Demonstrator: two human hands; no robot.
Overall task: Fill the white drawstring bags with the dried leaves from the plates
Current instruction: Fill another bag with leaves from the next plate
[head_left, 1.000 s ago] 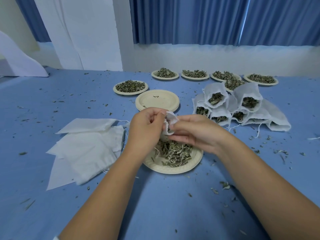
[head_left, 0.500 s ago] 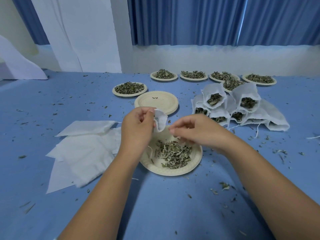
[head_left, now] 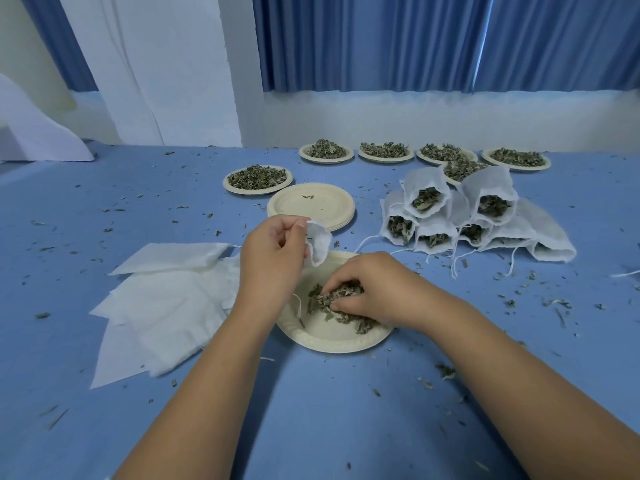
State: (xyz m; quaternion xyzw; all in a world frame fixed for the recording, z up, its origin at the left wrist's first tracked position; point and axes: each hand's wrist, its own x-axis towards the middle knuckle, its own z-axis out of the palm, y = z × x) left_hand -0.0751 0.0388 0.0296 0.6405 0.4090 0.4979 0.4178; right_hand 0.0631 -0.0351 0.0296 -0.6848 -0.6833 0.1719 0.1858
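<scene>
My left hand pinches a small white drawstring bag by its rim, held above the far edge of the near paper plate. A string dangles from the bag over the plate. My right hand is down on the pile of dried leaves in that plate, fingers curled around a clump. A flat stack of empty white bags lies to the left. Several filled bags are heaped to the right, mouths toward me.
A stack of empty plates sits behind the near plate. A full plate stands beyond it, and a row of several more leaf plates lines the back. Leaf crumbs are scattered over the blue tablecloth.
My right hand let go of the bag's mouth and dropped onto the leaf pile, closing on a clump. My left hand kept hold of the bag and shifted slightly left.
</scene>
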